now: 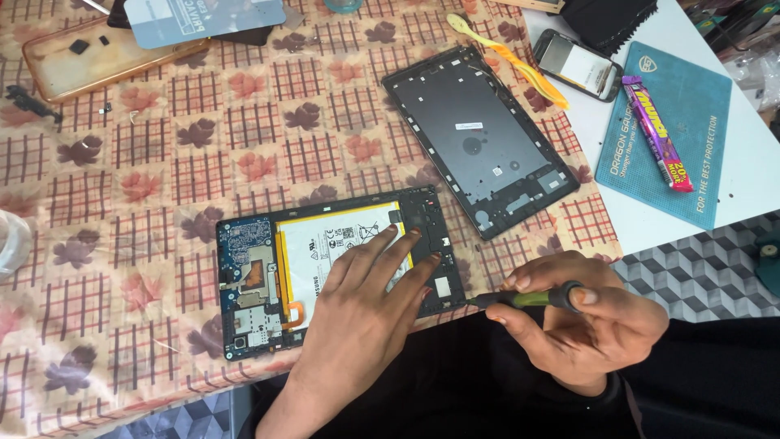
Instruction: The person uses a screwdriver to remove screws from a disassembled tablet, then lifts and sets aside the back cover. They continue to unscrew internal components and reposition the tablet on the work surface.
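A detached black back cover [479, 138] is lying at upper centre, with a yellow pry tool [512, 61], a small phone [578, 65] and a purple candy bar [656, 130] on a teal mat [699, 171] toward the upper right. One opened tablet [337, 272] is sitting at lower centre, its long axis running left-right. The left hand [366, 313] is pressing flat on it, fingers spread, covering part of the battery. The right hand [585, 321] is gripping one screwdriver [524, 298], tip pointing left at the tablet's right edge.
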